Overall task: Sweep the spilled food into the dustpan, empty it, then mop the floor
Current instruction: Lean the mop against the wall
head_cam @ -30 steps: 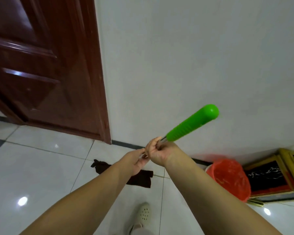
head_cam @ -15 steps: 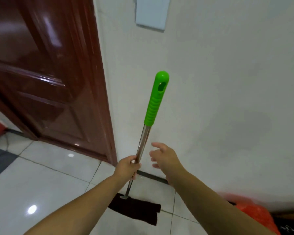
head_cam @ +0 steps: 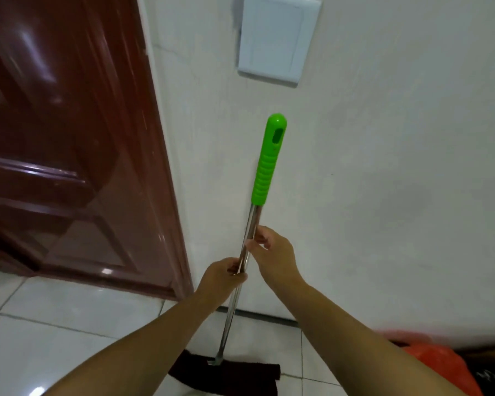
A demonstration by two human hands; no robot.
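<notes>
One white wall (head_cam: 383, 181) fills most of the view, with one dark red door (head_cam: 69, 152) to its left and a white tiled floor (head_cam: 69, 324) below. One pale panel (head_cam: 277, 38) is fixed high on the wall. One mop (head_cam: 247, 244) stands nearly upright, just in front of the wall, leaning slightly right at the top; its metal pole ends in one green handle (head_cam: 269, 161), and its one dark cloth (head_cam: 229, 375) lies flat on the floor near the wall's base. Two bare forearms reach up from the bottom edge. The left hand (head_cam: 222, 277) is the lower grip, its fingers curled round the metal pole. The right hand (head_cam: 272, 250) sits just above it, its thumb and fingers closing loosely about the pole; whether they fully clasp it I cannot tell, since the far fingers are hidden. At the lower right corner one orange-red object (head_cam: 437, 364) shows, blurred and cut off by the frame.
</notes>
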